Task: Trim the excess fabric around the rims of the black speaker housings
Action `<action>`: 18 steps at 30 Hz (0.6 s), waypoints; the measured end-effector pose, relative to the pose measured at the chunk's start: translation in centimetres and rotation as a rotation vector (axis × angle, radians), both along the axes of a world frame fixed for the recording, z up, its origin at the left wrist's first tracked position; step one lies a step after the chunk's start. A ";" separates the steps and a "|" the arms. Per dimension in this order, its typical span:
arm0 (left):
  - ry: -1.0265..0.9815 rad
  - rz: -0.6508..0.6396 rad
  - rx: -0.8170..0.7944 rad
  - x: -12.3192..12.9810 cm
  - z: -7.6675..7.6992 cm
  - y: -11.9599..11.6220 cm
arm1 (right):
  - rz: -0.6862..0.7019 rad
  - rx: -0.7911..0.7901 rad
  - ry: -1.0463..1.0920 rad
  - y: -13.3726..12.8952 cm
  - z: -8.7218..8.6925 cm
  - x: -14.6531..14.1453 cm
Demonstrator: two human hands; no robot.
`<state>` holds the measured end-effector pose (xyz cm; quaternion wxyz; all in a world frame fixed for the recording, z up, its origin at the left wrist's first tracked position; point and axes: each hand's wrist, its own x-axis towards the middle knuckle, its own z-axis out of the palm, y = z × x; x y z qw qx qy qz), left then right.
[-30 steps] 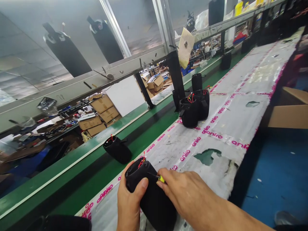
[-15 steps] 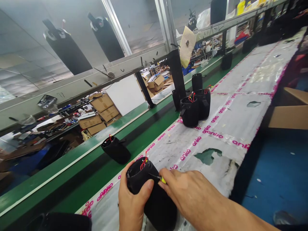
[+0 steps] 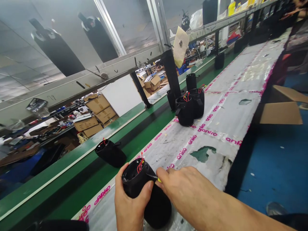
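Just ahead of me, one black cylinder tilts over the near left edge of the worktop. The left hand wraps its upper part; the right hand pinches one yellow-handled tool at its side. Its open mouth holds red wires. Two wired shells stand farther along that edge.
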<state>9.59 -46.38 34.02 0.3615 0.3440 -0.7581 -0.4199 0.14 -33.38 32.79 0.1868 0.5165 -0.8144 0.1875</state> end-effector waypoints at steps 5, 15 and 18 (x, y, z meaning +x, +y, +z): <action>0.057 -0.061 0.157 -0.2 -0.4 -1.5 | 0.058 -0.141 -0.115 0.7 -0.1 0.1; 0.171 -0.150 0.479 0.0 -1.0 -2.7 | 0.049 -0.150 -0.348 1.0 -0.9 -0.2; 0.173 -0.194 0.472 0.2 -1.1 -2.9 | 0.075 -0.068 -0.278 0.7 -0.5 -0.2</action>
